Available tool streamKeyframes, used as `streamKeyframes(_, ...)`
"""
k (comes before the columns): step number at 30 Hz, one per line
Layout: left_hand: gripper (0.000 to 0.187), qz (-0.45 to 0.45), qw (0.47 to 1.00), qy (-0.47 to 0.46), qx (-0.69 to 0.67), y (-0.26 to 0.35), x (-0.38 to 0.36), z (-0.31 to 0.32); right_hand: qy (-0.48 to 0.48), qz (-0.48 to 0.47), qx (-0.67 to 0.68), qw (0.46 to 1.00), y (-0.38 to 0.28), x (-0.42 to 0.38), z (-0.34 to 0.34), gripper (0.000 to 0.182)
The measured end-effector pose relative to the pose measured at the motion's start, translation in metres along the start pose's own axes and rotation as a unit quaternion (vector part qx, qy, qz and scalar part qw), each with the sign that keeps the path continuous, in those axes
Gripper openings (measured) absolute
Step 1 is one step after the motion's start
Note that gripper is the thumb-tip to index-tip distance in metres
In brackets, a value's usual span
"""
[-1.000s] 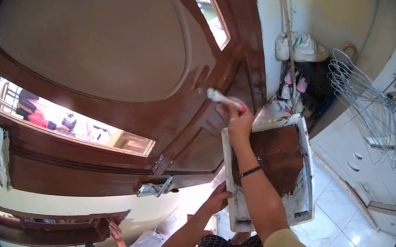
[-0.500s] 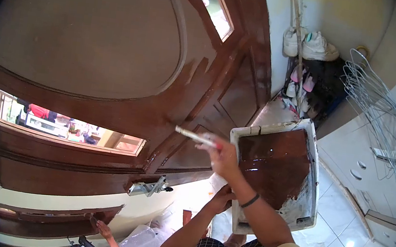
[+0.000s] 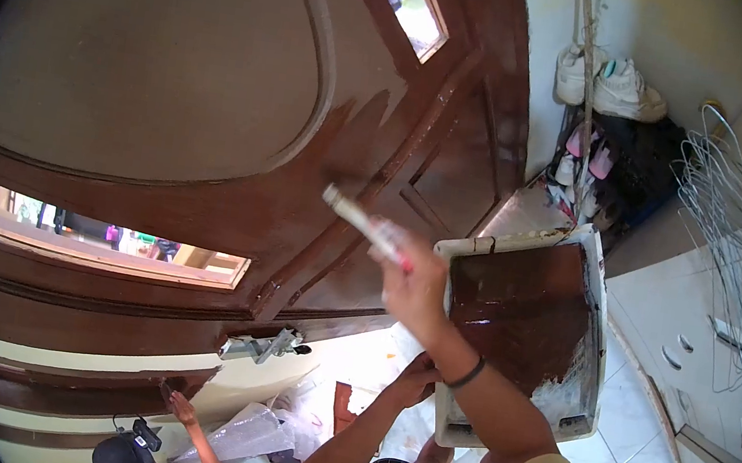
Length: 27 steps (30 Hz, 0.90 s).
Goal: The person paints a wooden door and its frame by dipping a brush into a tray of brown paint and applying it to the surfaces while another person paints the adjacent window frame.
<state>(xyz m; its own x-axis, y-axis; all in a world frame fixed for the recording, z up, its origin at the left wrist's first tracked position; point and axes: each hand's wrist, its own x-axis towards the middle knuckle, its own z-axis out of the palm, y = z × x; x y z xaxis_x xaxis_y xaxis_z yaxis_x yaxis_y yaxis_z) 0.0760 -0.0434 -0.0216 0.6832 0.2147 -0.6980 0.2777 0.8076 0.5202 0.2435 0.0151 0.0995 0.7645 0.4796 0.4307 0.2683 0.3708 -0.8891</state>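
My right hand (image 3: 416, 284), with a dark band at its wrist, is closed round a paintbrush (image 3: 353, 212) with a pale, red-marked handle. The brush tip overlaps the brown-coated wooden panel (image 3: 251, 216) just below its large oval inset. My left hand (image 3: 415, 382) grips the left rim of a white, paint-streaked tray (image 3: 598, 355). Glossy dark brown paint (image 3: 519, 317) lies in the tray, and its lower right corner shows white. Part of my left hand is hidden behind my right forearm.
At the lower left, a co-worker in a dark cap (image 3: 121, 458) reaches a hand (image 3: 182, 407) to a lower brown board. White shoes (image 3: 628, 92) sit on a rack at the upper right. Wire hangers (image 3: 737, 224) hang near white drawers. Plastic sheeting (image 3: 245, 440) lies below the panel.
My right hand has turned the paintbrush to a steeper slant, its tip moving up and slightly left on the panel. The left hand keeps its hold on the tray. The view has shifted a little.
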Motion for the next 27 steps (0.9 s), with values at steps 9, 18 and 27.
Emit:
streamKeyframes(9,0.069,0.047,0.996,-0.073,-0.018,-0.010,0.024,0.001,0.061,0.062,0.188,0.978,0.024,0.083,-0.026,0.022)
streamKeyframes(18,0.070,0.055,0.994,-0.068,-0.061,-0.034,0.037,-0.006,-0.032,-0.102,-0.023,0.994,0.014,0.035,-0.018,0.034)
streamKeyframes(27,0.071,0.039,0.997,-0.055,-0.027,-0.026,0.035,-0.003,0.083,0.026,0.165,0.982,0.055,0.118,-0.065,0.021)
